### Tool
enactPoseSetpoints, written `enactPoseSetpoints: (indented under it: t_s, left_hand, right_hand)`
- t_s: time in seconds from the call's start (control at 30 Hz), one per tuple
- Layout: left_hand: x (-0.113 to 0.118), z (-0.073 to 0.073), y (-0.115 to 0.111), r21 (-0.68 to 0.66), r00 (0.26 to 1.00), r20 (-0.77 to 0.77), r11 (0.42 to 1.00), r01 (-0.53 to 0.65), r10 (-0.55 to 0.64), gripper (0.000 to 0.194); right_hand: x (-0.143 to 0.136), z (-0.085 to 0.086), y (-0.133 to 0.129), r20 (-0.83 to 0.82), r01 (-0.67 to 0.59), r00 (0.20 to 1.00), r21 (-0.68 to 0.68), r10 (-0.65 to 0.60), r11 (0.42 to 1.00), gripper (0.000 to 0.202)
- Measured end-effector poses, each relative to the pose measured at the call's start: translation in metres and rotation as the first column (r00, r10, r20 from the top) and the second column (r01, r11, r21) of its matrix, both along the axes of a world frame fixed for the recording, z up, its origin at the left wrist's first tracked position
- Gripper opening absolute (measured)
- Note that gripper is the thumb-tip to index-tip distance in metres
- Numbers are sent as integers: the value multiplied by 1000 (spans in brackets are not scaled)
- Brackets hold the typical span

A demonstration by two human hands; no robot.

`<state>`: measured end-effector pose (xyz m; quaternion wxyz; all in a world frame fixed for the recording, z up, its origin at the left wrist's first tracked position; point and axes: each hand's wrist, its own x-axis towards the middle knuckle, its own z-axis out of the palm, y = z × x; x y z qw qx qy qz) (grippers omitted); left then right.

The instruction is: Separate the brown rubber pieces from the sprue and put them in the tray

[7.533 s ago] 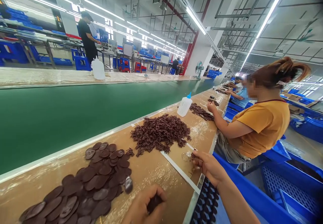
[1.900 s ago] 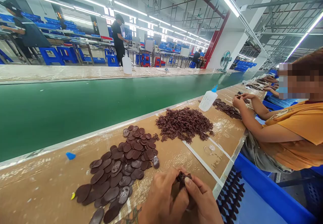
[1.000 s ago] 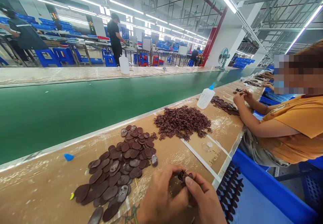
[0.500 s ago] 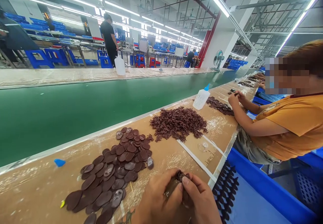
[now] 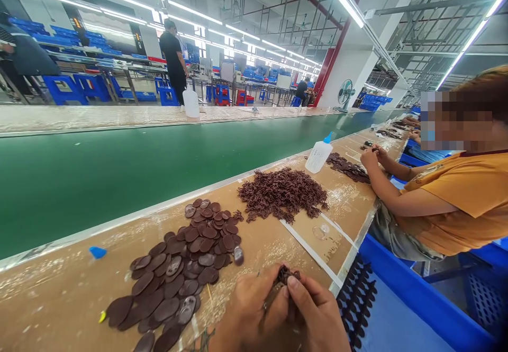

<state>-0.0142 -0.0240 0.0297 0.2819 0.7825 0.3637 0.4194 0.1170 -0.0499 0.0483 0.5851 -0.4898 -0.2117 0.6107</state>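
Observation:
Close to the table's near edge, my left hand (image 5: 248, 309) and my right hand (image 5: 319, 309) meet, both closed on one small dark brown curly piece (image 5: 284, 274). Thumbs and fingertips pinch it from either side, and its lower part is hidden by my fingers. Left of my hands spreads a heap of flat dark brown ovals (image 5: 170, 283), a few of them shiny. Beyond my hands lies a pile of small curly brown pieces (image 5: 283, 196), similar in look to the held one.
A white bottle with a blue tip (image 5: 318, 156) stands behind the curly pile. At my right is a blue tray (image 5: 428, 309) with rows of dark pieces (image 5: 355, 301). A green belt (image 5: 138, 182) runs past the table. A co-worker (image 5: 456, 198) in orange sits on the right.
The view has shifted slightly, so the table's contents appear a little further right. My hands keep the curly piece pinched, with only slight finger movement.

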Motion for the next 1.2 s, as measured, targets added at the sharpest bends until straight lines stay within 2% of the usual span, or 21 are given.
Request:
enactPoseSetpoints:
  t_s: [0.07,0.13,0.3,0.43,0.47,0.6,0.8,0.93,1.2]
  left_hand:
    - [1,6,0,-30,999,4,999,34,-34,24]
    - [2,13,0,5,999,-9,999,36,-36,22]
    - [4,20,1,239,996,-60,970,-49,65,24]
    - [4,18,0,480,977,-173,877,-29,127,25]
    - [4,18,-1,477,977,-170,878,-30,126,24]
    - [5,22,-2,287,996,-62,957,-46,67,22]
    - [7,24,0,271,996,-9,959,-84,90,22]
    - [6,21,0,189,998,-16,980,-56,60,21]
    - [6,22,0,328,978,-100,934,-140,182,21]
  right_hand:
    - [-1,0,1,-16,14,1000,2,-14,1000,28]
    - [-1,1,1,-14,25,1000,10,-24,1000,29]
    - [-1,3,0,-6,18,1000,4,-18,1000,29]
    - [-1,2,-1,-5,49,999,10,-49,999,28]
    - [-1,1,-1,-8,49,999,10,-49,999,28]
    - [-1,0,0,-8,44,999,-5,-44,999,30]
    - [-1,-2,3,-17,32,999,1,-32,999,31]
    - [0,-3,4,-12,25,1000,13,-25,1000,32]
    - [-1,-2,4,-26,27,999,9,-27,1000,31]
